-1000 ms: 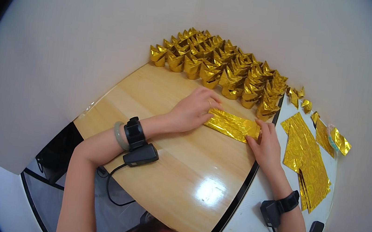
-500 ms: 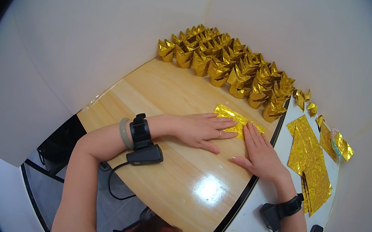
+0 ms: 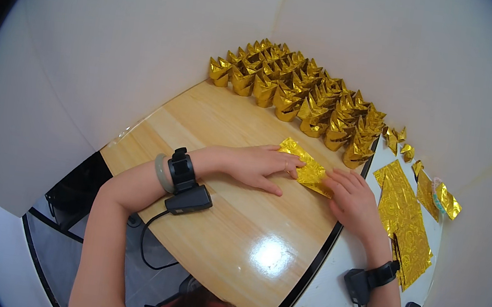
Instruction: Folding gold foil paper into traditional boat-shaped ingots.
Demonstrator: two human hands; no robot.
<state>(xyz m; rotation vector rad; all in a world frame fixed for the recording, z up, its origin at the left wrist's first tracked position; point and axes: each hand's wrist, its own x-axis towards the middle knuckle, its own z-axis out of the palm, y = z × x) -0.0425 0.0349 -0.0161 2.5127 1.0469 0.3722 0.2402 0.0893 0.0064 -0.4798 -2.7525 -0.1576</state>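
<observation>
A folded strip of gold foil paper (image 3: 309,170) lies on the wooden tabletop between my hands. My left hand (image 3: 260,166) rests at its left end, fingers on the foil and the thumb out on the bare wood; a ring shows on one finger. At the strip's right end, my right hand (image 3: 352,197) has its fingers bent together over the foil, gripping that end. Its thumb is mostly hidden beneath. Beyond the strip, folded gold paper ingots (image 3: 287,103) stand packed in several rows toward the back corner.
On the white surface at the right lies a stack of flat gold foil sheets (image 3: 405,224). Behind it sit small gold folded pieces (image 3: 406,151) and a foil bundle with a pale band (image 3: 448,202). White walls (image 3: 137,33) enclose the table. Both wrists carry strapped black devices with cables.
My left fingers have drawn back slightly to the left and bent a little. My right hand has gone from flat on the foil to curled around its right end.
</observation>
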